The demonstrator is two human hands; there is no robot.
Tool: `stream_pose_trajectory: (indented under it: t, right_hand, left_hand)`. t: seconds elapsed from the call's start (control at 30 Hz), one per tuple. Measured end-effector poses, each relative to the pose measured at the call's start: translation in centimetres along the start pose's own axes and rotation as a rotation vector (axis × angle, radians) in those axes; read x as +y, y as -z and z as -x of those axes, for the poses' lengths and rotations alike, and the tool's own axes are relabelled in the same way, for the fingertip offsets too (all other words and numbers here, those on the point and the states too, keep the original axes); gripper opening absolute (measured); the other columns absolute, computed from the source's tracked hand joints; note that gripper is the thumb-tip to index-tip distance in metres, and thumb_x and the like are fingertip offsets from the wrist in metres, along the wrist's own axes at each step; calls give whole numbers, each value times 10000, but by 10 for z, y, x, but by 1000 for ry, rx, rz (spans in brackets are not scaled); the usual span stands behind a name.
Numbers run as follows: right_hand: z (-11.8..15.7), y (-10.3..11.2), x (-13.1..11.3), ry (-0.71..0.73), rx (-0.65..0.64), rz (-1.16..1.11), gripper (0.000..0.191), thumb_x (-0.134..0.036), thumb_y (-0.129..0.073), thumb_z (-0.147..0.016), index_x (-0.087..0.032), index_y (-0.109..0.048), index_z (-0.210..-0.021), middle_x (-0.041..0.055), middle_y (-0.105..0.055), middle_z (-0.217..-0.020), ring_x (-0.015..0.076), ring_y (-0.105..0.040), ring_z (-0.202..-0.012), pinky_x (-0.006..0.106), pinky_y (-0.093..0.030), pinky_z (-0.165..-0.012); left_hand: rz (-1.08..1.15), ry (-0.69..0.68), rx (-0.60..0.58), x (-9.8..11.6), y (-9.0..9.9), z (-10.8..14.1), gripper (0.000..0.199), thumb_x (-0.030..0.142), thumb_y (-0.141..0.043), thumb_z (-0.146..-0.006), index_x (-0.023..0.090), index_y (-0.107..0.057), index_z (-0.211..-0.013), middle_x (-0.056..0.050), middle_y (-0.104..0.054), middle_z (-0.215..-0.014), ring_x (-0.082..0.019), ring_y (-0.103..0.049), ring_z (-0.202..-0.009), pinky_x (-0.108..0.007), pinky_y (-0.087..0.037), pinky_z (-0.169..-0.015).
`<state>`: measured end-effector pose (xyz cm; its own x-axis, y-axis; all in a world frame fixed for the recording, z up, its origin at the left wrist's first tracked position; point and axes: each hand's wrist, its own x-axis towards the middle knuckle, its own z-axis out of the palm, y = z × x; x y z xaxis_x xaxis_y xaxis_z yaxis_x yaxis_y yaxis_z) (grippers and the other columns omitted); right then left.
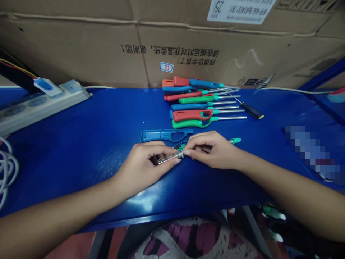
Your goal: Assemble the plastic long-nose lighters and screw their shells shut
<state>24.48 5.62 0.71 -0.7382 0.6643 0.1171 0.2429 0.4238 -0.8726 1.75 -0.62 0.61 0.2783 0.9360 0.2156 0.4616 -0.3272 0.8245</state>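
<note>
My left hand (151, 162) is closed round a clear lighter fuel tank (169, 157), its end pointing right. At that end, my right hand (207, 149) has thumb and forefinger pinched on a small whitish fitting (181, 154); its exact kind is hard to make out. Just behind my fingers lies an open blue half of a lighter casing (161, 135). A small green part (182, 146) shows between my hands, partly hidden. Past my right hand sticks out a teal tip (236, 140) on a metal tube, the rest of it covered by the hand.
Several red, blue and green long-necked lighters (192, 115) are piled at the back, beside a dark screwdriver (252, 110). A power strip (29, 104) and coiled white cable (8, 169) lie left. A cardboard box (94, 54) stands behind the blue table (115, 111). At right lies a blurred-out object (309, 151).
</note>
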Motion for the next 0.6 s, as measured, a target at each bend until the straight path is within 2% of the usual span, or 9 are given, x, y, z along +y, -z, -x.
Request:
stream_pose_trajectory:
  t: [0.1,0.3,0.6]
  right_hand:
    - [0,-1,0,-6,-1,3,187,-276,-627,-944,-138,-727,-869,24,-647,-756,87,-462,-604,230,-348,-520]
    - [-1,1,-2,-69,6,-42,195,-298,-636,-921,-136,-693,-829,-38,-500,-640,61,-346,-518,212,-273,-456]
    - [-2,3,-3,-117,-32,-91,311,-437,-668,-916,-145,-684,-809,-16,-554,-673,76,-378,-553,229,-299,-488]
  left_hand:
    - [-19,-7,-5,-1,0,0,93,272,-765,-868,215,-805,-929,-8,-760,-809,-89,-593,-580,-198,-457,-523]
    - [-18,-24,-2,3,2,0,101,266,-771,-857,205,-797,-933,-13,-764,-825,-98,-624,-610,-200,-468,-535]
    - [-48,-98,19,5,3,-1,89,237,-780,-851,210,-777,-936,-11,-756,-847,-114,-663,-681,-207,-487,-578]
